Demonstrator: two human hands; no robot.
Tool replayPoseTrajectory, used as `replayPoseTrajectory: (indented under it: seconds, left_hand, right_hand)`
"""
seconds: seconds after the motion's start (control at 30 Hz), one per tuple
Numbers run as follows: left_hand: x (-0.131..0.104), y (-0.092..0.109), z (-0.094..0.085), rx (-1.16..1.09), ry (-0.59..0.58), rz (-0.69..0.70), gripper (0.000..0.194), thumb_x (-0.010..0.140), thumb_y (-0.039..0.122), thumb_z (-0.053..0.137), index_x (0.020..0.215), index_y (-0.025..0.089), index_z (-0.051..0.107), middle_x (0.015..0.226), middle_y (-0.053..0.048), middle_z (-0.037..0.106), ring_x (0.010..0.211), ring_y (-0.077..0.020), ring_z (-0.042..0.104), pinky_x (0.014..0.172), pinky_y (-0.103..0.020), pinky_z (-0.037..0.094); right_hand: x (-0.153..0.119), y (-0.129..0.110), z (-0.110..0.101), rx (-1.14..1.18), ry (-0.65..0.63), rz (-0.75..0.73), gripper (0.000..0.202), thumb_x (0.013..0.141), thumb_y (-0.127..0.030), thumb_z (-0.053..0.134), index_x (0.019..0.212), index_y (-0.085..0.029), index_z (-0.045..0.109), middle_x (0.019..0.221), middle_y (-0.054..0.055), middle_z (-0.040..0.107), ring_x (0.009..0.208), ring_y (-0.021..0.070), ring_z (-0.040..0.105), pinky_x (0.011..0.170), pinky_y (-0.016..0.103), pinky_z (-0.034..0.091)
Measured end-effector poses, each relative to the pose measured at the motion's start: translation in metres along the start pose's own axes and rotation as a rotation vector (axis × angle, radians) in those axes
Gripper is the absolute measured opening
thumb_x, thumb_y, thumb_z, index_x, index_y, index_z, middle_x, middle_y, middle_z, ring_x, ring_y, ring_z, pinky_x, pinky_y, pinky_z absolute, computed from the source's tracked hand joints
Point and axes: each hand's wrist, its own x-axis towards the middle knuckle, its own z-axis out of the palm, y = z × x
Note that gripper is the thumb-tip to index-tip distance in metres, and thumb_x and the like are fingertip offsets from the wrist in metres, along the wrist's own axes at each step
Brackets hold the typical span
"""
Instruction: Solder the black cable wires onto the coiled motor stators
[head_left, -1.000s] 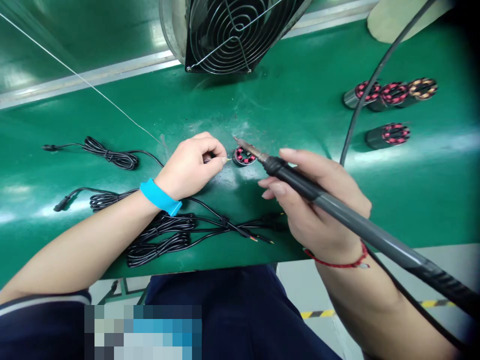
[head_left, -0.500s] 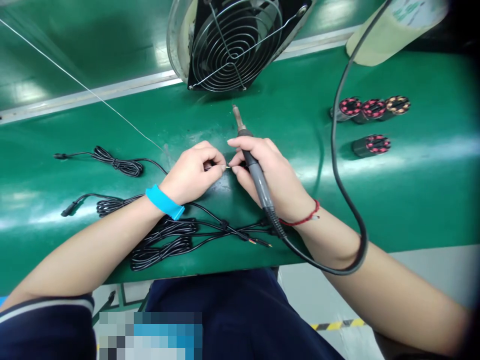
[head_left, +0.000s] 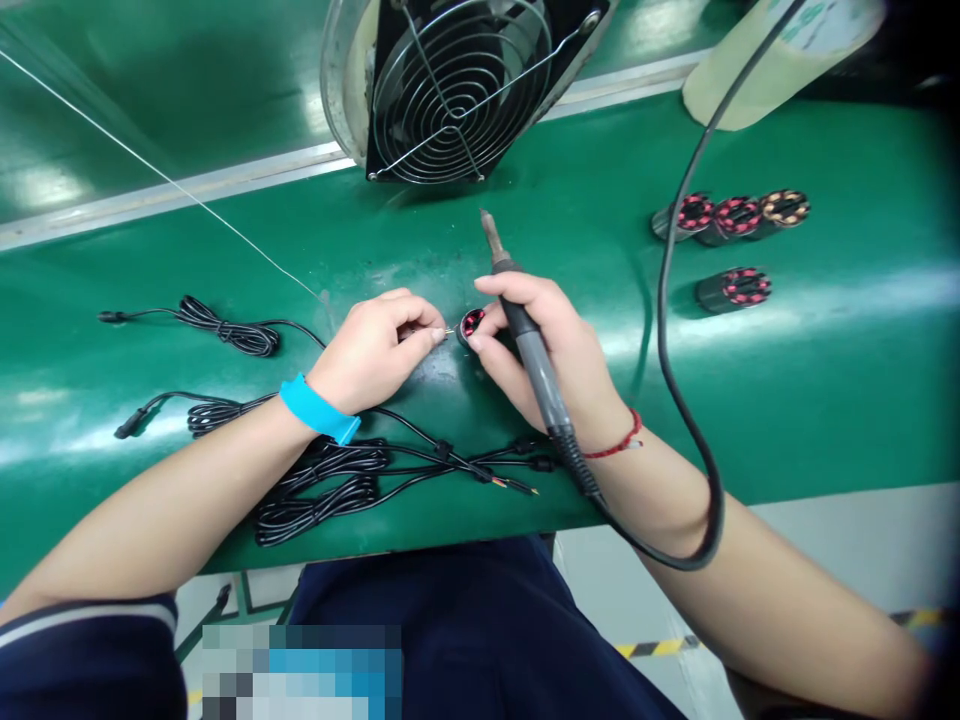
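Observation:
My right hand (head_left: 559, 350) is wrapped round the grey handle of a soldering iron (head_left: 541, 378), whose bare tip points up and away toward the fan. Its thumb and index finger also touch a small black cylinder with red windings (head_left: 471, 322), partly hidden by the fingers. Just left of that, my left hand (head_left: 382, 345) pinches a thin wire end (head_left: 450, 331) that sticks out toward the cylinder. A black cable (head_left: 300, 325) runs from a coiled bundle to beneath my left wrist; the part inside the hand is hidden.
A fan with a wire guard (head_left: 454, 115) stands behind my hands. Coiled black cables (head_left: 319, 505) with stripped ends lie near the front edge. Several wound cylinders (head_left: 735, 288) stand at right. The iron's cord (head_left: 664, 300) loops over my right forearm. Thin solder-like wire (head_left: 172, 180) stretches in from upper left.
My right hand has shifted slightly right with the soldering iron, away from my left fingers. The red-wound cylinder at its fingertips now shows. The whole view has drifted a little.

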Motion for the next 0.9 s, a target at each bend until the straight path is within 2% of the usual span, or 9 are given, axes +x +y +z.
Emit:
replayPoseTrajectory:
  seconds: [0.1, 0.27, 0.4, 0.57, 0.73, 0.9]
  left_hand:
    - [0.001, 0.0, -0.002, -0.103, -0.028, -0.047, 0.015, 0.082, 0.024, 0.06, 0.079, 0.015, 0.07, 0.073, 0.0, 0.068, 0.066, -0.0114, 0.056, 0.063, -0.026, 0.042]
    - [0.002, 0.002, -0.001, -0.25, -0.069, -0.144, 0.014, 0.08, 0.025, 0.061, 0.076, 0.014, 0.068, 0.066, 0.0, 0.065, 0.058, -0.0097, 0.052, 0.057, -0.025, 0.041]
    - [0.002, 0.004, -0.001, -0.304, -0.05, -0.145, 0.009, 0.079, 0.022, 0.06, 0.074, 0.014, 0.063, 0.067, 0.001, 0.062, 0.059, -0.009, 0.05, 0.058, -0.024, 0.042]
    - [0.001, 0.003, 0.0, -0.347, 0.025, -0.081, 0.005, 0.077, 0.018, 0.059, 0.073, 0.015, 0.057, 0.067, 0.002, 0.056, 0.06, -0.0085, 0.048, 0.057, -0.022, 0.041]
    - [-0.003, 0.0, 0.001, -0.193, 0.056, 0.059, 0.007, 0.082, 0.021, 0.059, 0.077, 0.016, 0.06, 0.075, 0.0, 0.058, 0.066, -0.0098, 0.051, 0.061, -0.023, 0.043]
    - [-0.004, -0.003, 0.003, -0.19, 0.108, 0.126, 0.003, 0.085, 0.018, 0.056, 0.086, 0.017, 0.058, 0.08, 0.001, 0.061, 0.072, -0.0107, 0.056, 0.065, -0.023, 0.047]
  right_hand:
    - [-0.001, -0.004, 0.002, -0.065, -0.026, -0.049, 0.04, 0.085, -0.021, 0.058, 0.123, -0.031, 0.052, 0.085, 0.001, 0.071, 0.094, 0.0262, 0.062, 0.085, 0.045, 0.048]
    - [-0.001, -0.005, 0.007, -0.094, -0.03, -0.051, 0.045, 0.082, -0.017, 0.058, 0.124, -0.031, 0.05, 0.087, 0.0, 0.072, 0.095, 0.0265, 0.062, 0.082, 0.044, 0.047]
    - [0.0, -0.007, 0.009, -0.044, -0.024, -0.058, 0.041, 0.083, -0.016, 0.056, 0.121, -0.029, 0.05, 0.086, -0.001, 0.071, 0.093, 0.0247, 0.062, 0.083, 0.043, 0.046]
    - [0.001, -0.009, 0.01, 0.071, -0.032, -0.009, 0.043, 0.083, -0.015, 0.054, 0.123, -0.028, 0.047, 0.09, -0.001, 0.069, 0.092, 0.0223, 0.063, 0.087, 0.043, 0.047]
    - [0.001, -0.007, 0.012, 0.155, 0.012, 0.012, 0.046, 0.08, -0.014, 0.055, 0.122, -0.028, 0.045, 0.082, -0.003, 0.065, 0.101, 0.0217, 0.065, 0.096, 0.045, 0.045]
    - [0.001, -0.005, 0.014, 0.191, 0.019, 0.022, 0.047, 0.079, -0.015, 0.056, 0.122, -0.028, 0.044, 0.078, -0.005, 0.063, 0.092, 0.0191, 0.066, 0.094, 0.044, 0.046]
